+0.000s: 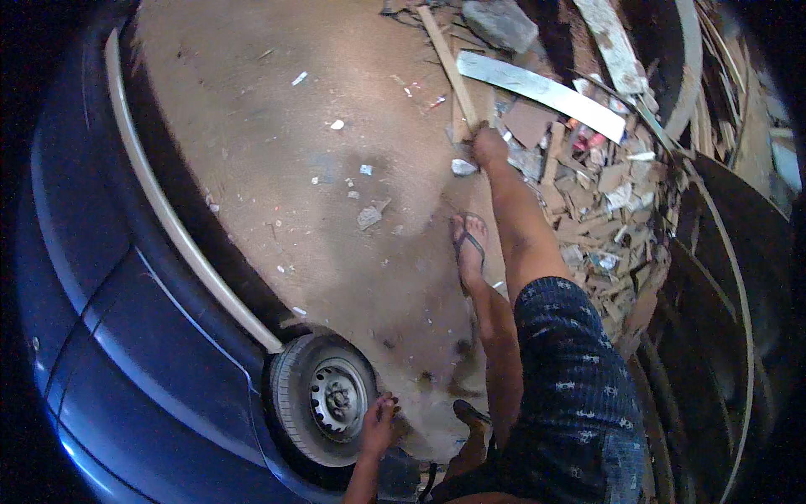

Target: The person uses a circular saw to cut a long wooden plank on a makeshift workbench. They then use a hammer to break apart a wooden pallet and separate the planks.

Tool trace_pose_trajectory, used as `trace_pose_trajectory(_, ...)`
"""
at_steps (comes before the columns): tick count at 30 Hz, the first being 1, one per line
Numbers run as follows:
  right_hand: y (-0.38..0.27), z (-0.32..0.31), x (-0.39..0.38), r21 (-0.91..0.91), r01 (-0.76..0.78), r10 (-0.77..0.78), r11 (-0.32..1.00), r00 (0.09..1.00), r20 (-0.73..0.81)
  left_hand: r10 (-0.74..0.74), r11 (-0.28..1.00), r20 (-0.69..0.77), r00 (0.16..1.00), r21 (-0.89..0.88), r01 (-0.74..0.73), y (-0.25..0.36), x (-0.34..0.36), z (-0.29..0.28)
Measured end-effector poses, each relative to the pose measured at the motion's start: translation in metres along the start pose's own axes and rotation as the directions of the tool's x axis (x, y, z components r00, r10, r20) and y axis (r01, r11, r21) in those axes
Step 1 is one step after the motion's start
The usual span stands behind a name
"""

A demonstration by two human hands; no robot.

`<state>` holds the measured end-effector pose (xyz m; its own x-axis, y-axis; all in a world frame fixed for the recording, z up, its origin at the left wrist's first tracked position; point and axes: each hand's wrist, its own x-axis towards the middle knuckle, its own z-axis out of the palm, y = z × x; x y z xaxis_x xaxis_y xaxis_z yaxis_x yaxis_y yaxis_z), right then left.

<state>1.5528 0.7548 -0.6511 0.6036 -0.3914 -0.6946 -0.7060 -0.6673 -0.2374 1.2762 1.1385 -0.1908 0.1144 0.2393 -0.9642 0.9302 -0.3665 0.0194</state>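
My right arm stretches far forward, and my right hand (490, 146) is closed round the near end of a narrow wooden strip (447, 60). The strip slants away to the upper left, next to another short piece of wood (459, 122). Just below that hand lies a pale stone-like lump (463, 167). My left hand (379, 427) hangs low beside a car wheel (337, 400), apart from the strip. Its fingers are curled in; whether anything small is inside them is hidden.
A dark blue car (159, 361) with a pale side strip stands on the left. Right of my arm spreads a heap of wood scraps (617, 181) with a long white board (541, 91) on it. A large rock (501, 23) lies at the back; dark curved sheets (705, 336) stand at right.
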Motion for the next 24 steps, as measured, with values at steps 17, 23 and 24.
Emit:
trace_pose_trajectory(17,0.004,0.053,-0.008,0.03,0.135,-0.123,0.99,0.959,-0.254,0.021,0.972,-0.155,0.988,0.235,0.016,-0.142,0.045,-0.019)
trace_pose_trajectory(23,0.021,0.032,-0.065,0.512,0.069,-0.097,0.856,0.995,0.028,-0.055,0.998,0.025,0.998,0.016,0.054,-0.172,0.012,-0.005)
trace_pose_trajectory(24,0.027,0.019,-0.082,0.644,0.003,-0.09,0.765,0.991,0.102,-0.015,1.0,0.028,0.999,0.013,0.015,-0.154,0.003,0.003)
